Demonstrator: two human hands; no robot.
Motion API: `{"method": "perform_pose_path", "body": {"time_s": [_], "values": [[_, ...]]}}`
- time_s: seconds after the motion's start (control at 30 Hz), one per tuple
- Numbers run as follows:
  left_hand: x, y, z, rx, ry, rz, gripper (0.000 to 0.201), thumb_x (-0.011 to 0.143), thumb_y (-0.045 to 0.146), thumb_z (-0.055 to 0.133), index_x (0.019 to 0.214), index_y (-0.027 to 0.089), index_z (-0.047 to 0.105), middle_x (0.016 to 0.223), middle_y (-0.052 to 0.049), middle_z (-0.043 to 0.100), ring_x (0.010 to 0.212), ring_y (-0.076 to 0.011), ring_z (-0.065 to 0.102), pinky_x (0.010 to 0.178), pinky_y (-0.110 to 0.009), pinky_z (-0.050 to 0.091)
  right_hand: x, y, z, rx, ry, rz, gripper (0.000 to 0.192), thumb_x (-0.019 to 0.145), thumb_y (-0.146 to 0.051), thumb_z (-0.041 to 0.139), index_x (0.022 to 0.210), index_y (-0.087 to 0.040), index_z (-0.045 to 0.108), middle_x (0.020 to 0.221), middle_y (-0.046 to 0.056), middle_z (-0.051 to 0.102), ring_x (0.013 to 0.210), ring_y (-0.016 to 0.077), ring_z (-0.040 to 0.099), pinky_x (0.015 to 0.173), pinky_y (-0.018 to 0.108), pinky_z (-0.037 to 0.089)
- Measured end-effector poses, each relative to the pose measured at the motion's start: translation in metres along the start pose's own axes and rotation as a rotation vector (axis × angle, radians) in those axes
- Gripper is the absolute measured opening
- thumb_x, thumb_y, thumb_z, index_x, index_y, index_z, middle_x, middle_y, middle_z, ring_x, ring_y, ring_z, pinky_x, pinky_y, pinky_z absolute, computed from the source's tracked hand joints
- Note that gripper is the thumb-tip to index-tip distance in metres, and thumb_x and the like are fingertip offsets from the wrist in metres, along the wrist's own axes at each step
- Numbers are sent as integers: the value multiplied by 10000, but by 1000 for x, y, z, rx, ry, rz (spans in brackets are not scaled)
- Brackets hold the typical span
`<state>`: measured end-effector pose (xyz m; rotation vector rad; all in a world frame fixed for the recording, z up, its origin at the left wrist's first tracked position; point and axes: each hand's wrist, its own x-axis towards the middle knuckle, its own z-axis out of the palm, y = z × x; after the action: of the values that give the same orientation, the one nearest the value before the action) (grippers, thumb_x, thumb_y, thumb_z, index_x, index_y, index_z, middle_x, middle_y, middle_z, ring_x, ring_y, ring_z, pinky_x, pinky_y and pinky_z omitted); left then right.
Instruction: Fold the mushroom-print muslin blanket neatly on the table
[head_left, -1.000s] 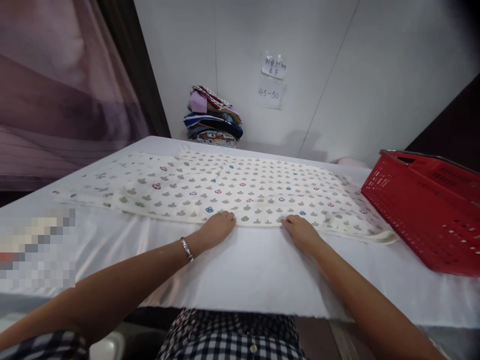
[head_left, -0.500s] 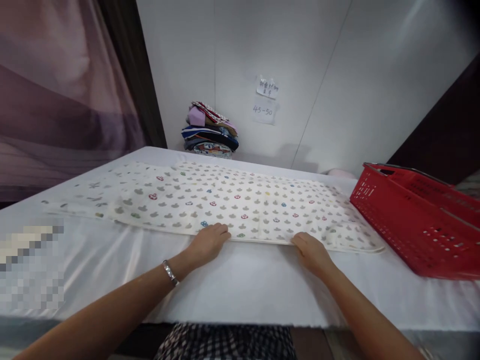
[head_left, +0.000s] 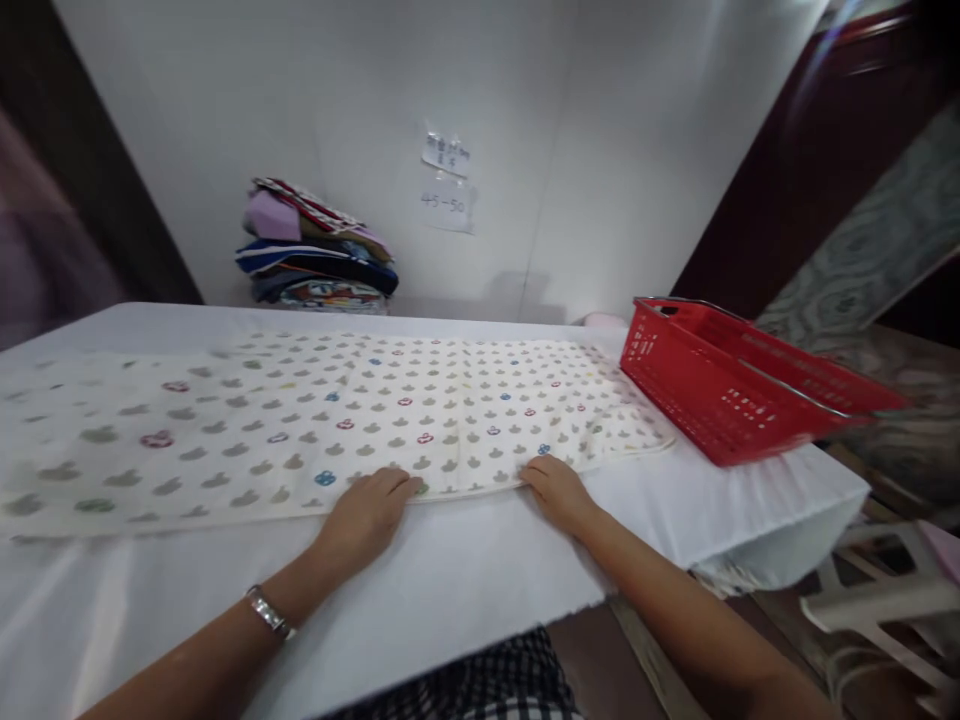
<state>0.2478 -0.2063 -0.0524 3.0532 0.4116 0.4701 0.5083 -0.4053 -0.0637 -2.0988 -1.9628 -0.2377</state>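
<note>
The view has swung right since the earlier frame, while both hands stay on the cloth's (head_left: 315, 425) near hem. The left hand (head_left: 367, 515) and right hand (head_left: 553, 490) lie palm-down, fingers loosely curled, gripping nothing, forearms reaching toward 12 o'clock. The cloth lies flat across the table (head_left: 465, 590), with a basket (head_left: 739, 390) at 2 o'clock.

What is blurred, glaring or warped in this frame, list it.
Head view: motion blur smears the patterned cloth at its left end and the red basket; glare streaks the white table cover near left; wide-angle distortion bows the table edge; left hand and right hand stay fairly sharp.
</note>
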Motion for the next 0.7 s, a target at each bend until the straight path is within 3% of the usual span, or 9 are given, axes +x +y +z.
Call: {"method": "perform_pose_path", "body": {"time_s": [0.2, 0.3, 0.33, 0.4, 0.47, 0.5, 0.6, 0.7], "values": [[56, 56, 25, -10, -16, 246, 327, 857, 31, 404, 1076, 170, 603, 1015, -81, 623, 918, -212, 551, 794, -359, 436, -1, -8, -8, 37, 16, 27, 326, 781, -31, 468, 1035, -174, 615, 983, 75, 629, 918, 194, 531, 819, 326, 429], [72, 72, 33, -13, -31, 256, 278, 853, 45, 437, 1021, 168, 621, 972, -78, 622, 897, -221, 550, 763, -358, 435, -21, 10, -20, 137, 92, -6, 387, 783, -51, 470, 1123, -197, 584, 1109, 74, 620, 1052, 190, 521, 914, 355, 407], [74, 74, 34, -19, -29, 249, 287, 844, 36, 443, 1025, 168, 623, 973, -78, 621, 896, -223, 551, 759, -357, 435, -32, 23, -25, 172, 142, 44, 376, 787, -69, 472, 1118, -203, 589, 1131, 74, 619, 1081, 190, 518, 941, 369, 398], [76, 74, 36, -36, -22, 233, 325, 827, 14, 443, 1049, 170, 623, 984, -78, 622, 905, -224, 554, 764, -359, 436, -55, 60, -35, 242, 284, 330, 295, 792, -121, 479, 1033, -205, 625, 1084, 72, 648, 1050, 195, 554, 929, 379, 420], [77, 72, 37, -50, -27, 224, 346, 821, 8, 435, 1053, 175, 630, 980, -77, 627, 911, -227, 560, 768, -363, 440, -78, 104, -47, 329, 440, 866, 227, 799, -179, 481, 962, -191, 639, 1022, 64, 671, 963, 191, 604, 847, 342, 477], [77, 71, 38, -54, -32, 220, 349, 820, 10, 430, 1044, 177, 637, 977, -76, 629, 914, -229, 564, 769, -363, 442, -88, 125, -52, 322, 461, 992, 232, 810, -203, 468, 972, -165, 630, 984, 82, 676, 888, 196, 629, 766, 331, 506], [78, 70, 38, -67, -39, 208, 353, 820, 17, 409, 1011, 182, 655, 983, -76, 634, 918, -229, 571, 770, -361, 448, -106, 177, -62, 311, 453, 1209, 221, 851, -256, 455, 876, -117, 625, 735, 76, 671, 599, 171, 631, 536, 271, 498], [78, 70, 39, -80, -34, 198, 356, 824, 31, 398, 1008, 185, 661, 977, -73, 638, 910, -228, 575, 772, -361, 452, -106, 204, -60, 288, 409, 1308, 253, 888, -317, 497, 764, -125, 606, 594, 15, 609, 485, 121, 574, 472, 229, 467]]}}
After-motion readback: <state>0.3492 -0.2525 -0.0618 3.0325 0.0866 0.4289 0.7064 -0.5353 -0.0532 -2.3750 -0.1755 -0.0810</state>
